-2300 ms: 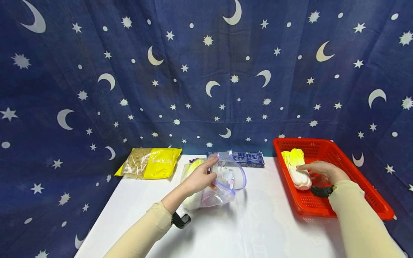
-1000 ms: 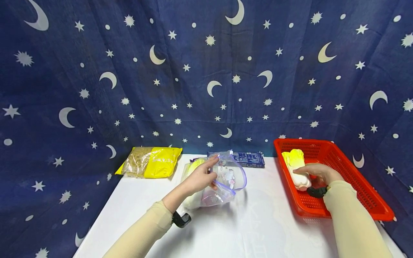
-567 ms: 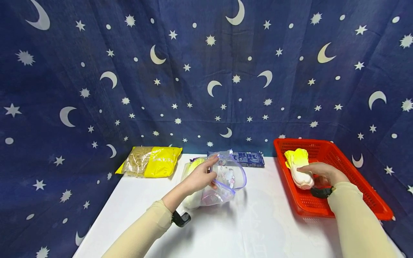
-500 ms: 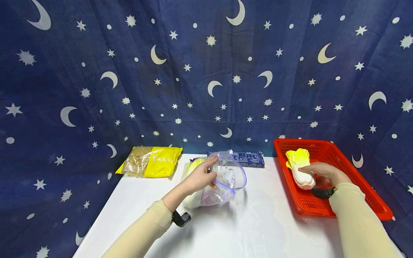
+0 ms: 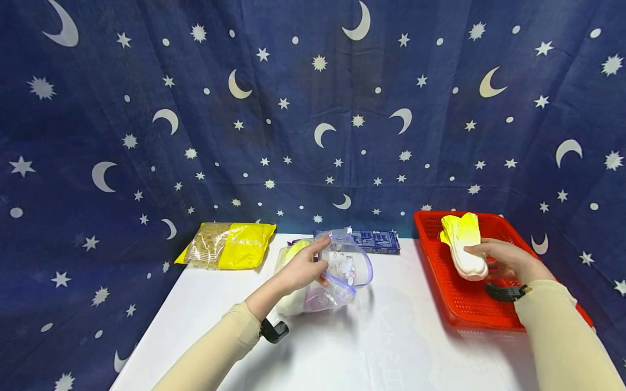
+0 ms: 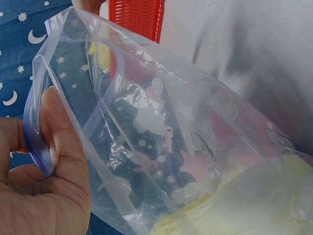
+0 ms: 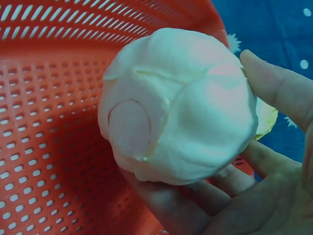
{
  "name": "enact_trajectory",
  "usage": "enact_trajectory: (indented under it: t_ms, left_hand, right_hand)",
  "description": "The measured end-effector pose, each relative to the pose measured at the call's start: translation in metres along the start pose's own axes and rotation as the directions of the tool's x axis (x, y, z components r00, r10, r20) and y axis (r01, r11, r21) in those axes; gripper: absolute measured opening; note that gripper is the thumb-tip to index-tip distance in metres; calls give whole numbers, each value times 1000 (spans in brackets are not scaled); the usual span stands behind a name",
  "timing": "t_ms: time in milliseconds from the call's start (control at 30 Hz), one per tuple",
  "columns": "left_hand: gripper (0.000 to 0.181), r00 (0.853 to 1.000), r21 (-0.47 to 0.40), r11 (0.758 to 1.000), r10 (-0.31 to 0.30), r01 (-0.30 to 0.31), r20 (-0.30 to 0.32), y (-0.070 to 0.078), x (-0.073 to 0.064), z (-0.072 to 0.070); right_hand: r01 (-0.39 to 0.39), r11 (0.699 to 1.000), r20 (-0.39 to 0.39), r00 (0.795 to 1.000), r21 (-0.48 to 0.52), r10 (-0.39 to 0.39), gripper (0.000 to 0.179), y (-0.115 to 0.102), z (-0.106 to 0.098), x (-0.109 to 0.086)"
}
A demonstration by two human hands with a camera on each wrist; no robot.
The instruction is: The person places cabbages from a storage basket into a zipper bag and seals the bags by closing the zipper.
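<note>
Pinching a zip bag [image 5: 348,269] in the left hand [image 5: 304,270], seemingly with one napa cabbage [image 5: 292,302] already inside, beside that hand. Grasping a second napa cabbage [image 5: 464,248] in the right hand [image 5: 512,262], over the red basket [image 5: 476,314]; not yet in the unsealed zip bag.

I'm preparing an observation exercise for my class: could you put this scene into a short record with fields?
Left hand: holds the bag at its open mouth
Right hand: grips a cabbage over the basket
Bag: clear, purple-rimmed; a second cabbage inside
Basket: red, at right
Yellow packet: back left of the table
Blue packet: behind the bag
Backdrop: dark blue, moons and stars
</note>
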State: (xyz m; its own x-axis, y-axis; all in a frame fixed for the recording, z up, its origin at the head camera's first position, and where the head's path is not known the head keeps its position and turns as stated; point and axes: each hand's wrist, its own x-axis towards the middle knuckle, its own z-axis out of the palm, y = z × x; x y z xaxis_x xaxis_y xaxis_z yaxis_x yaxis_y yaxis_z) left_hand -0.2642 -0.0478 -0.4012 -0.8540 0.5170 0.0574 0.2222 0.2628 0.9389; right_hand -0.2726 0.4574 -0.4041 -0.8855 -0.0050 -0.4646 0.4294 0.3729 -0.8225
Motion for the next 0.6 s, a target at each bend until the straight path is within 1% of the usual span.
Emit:
enact_trajectory:
  t_ms: [200,300,433,600]
  left_hand:
    - [69,1000,-1,1000,-5,5,2,0,0,0]
    - [69,1000,-14,1000,-8,8,7,0,0,0]
    - [69,1000,-34,999,-13,13,11,0,0,0]
    - [69,1000,-57,998,-12,13,12,-1,1,1]
  right_hand:
    - [47,995,0,999,93,-48,94,-8,1,-5]
    - [76,989,-1,997,125,-76,94,-12,3,-7]
    - [108,984,21,993,139,-112,94,-19,7,-11]
    - [134,983,49,989,130,-141,95,-30,18,-16]
